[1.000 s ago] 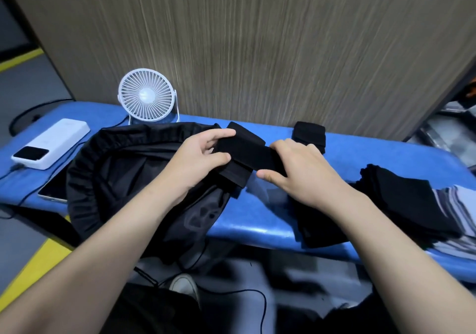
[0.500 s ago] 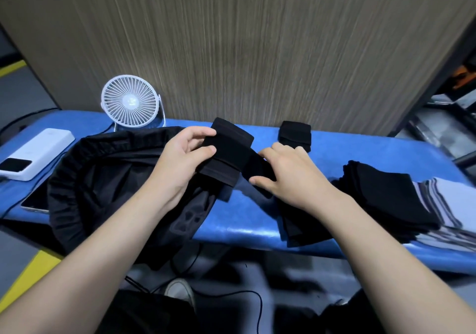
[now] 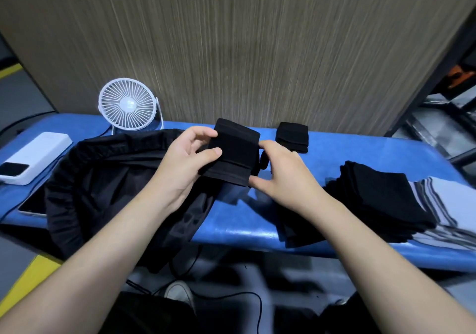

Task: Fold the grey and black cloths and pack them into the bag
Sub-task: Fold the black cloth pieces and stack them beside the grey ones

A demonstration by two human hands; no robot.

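Blue desk (image 3: 334,153): left hand (image 3: 185,163) pinches folded black cloth (image 3: 233,153), right hand (image 3: 280,176) grips its edge; loosening risks unfolding short of the bag (image 3: 108,179).

Bag (image 3: 108,192) mouth open leftward; fan (image 3: 127,104) behind, cloth stack (image 3: 381,199) blocks right.

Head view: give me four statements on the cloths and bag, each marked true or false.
1. Both hands hold a folded black cloth. True: left hand and right hand pinch its sides.
2. The black bag lies right of the hands. False: it lies left.
3. A small folded black cloth sits near the wall. True.
4. The white fan stands on the cloth stack. False: it stands on the blue table.
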